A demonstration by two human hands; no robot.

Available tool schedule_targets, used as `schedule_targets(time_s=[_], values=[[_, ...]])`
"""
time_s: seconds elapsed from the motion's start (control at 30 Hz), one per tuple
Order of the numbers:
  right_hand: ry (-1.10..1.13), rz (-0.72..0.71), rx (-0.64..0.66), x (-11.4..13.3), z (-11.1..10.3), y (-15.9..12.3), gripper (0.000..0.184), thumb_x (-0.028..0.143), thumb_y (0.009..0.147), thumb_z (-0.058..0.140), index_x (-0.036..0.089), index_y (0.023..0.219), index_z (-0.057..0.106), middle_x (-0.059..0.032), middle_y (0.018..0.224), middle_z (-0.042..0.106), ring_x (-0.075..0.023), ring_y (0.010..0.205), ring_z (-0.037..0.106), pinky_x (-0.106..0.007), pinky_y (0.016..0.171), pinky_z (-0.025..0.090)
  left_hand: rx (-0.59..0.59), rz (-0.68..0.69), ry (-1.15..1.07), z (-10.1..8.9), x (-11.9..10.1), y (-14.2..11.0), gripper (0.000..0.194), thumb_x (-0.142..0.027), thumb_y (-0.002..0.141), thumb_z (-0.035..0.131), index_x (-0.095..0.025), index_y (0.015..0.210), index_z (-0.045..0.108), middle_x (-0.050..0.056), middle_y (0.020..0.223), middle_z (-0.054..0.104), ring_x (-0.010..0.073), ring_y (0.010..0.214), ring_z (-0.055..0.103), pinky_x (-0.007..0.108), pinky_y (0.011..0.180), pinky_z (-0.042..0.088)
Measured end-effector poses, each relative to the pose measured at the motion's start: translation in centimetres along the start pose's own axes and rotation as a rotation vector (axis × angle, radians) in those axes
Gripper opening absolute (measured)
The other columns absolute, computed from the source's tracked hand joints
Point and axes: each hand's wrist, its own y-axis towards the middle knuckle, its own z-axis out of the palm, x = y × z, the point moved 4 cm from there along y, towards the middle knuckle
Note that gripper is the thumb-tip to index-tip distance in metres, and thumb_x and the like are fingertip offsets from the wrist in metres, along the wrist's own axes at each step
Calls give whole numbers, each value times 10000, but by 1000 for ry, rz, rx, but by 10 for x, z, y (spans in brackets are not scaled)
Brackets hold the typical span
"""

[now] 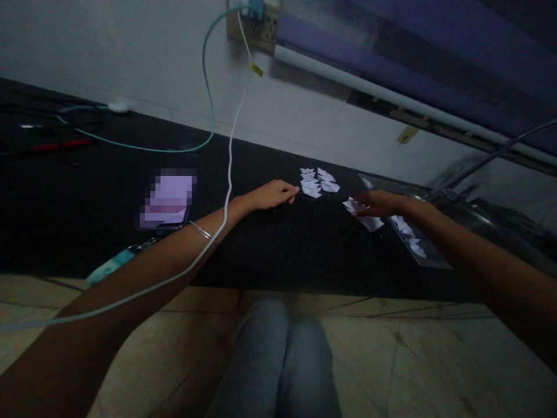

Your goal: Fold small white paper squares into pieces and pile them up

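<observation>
Small white folded paper boats (310, 186) stand in two short rows on the black countertop (278, 249). Just left of them my left hand (275, 194) rests on the counter, its fingers curled in and its fingertips close to the nearest boat; I see nothing in it. Farther right, my right hand (376, 203) pinches a white folded paper boat (349, 204) between thumb and fingers. More folded white paper (371, 223) lies under that hand, partly hidden by it. Beside the right wrist, several more paper boats (409, 235) lie along the sink's edge.
A metal sink (435, 255) with a faucet (500, 154) is at the right. A phone (167, 200) and a teal strap (111, 267) lie left of my left forearm. A white cable (230, 157) crosses that forearm. A teal cable (209, 87) hangs from the wall socket (256, 26).
</observation>
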Motion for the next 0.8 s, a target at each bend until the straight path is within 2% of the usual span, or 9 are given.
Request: schedule_targets(time_s=[0.03,0.1,0.27,0.37,0.53,0.8], values=[[-13,21,53,-4,10,-8,462,496,777,757,199,1130,786,-140,1087,797,-320,968,739,-449,848,578,-2,-4,2,0,0,0,449,-461,1027,355,-182,774,600,18,645,536,130,580,461,285,608,341],[2,33,63,-10,20,-21,524,538,854,659,180,1226,747,-155,1181,775,-320,1031,735,-458,912,569,-3,-5,3,-1,-2,-1,444,-459,1022,358,-182,775,601,19,645,536,130,581,456,286,605,336],[-6,57,51,-6,21,-30,578,566,922,540,128,1249,729,-181,1196,765,-323,1039,733,-437,912,559,9,-10,8,-1,-2,-1,428,-460,1004,388,-181,774,616,5,597,512,129,569,448,280,598,334],[-64,94,27,6,18,-32,512,479,960,485,126,1238,731,-176,1145,778,-318,996,738,-412,860,545,8,-26,4,-2,-2,-1,396,-448,990,432,-176,777,626,-9,557,490,125,558,444,269,588,333],[-187,157,-28,21,14,-36,476,402,994,380,136,1036,773,-177,924,786,-307,838,736,-392,733,499,2,-47,-4,-2,-5,-2,373,-438,971,465,-172,775,636,-9,544,486,128,565,457,268,594,345],[-171,152,-38,18,19,-39,406,391,941,463,166,987,797,-169,815,771,-330,772,732,-423,696,505,-5,-8,-23,-1,-5,-1,360,-445,948,500,-177,754,643,11,558,519,139,593,468,284,602,341]])
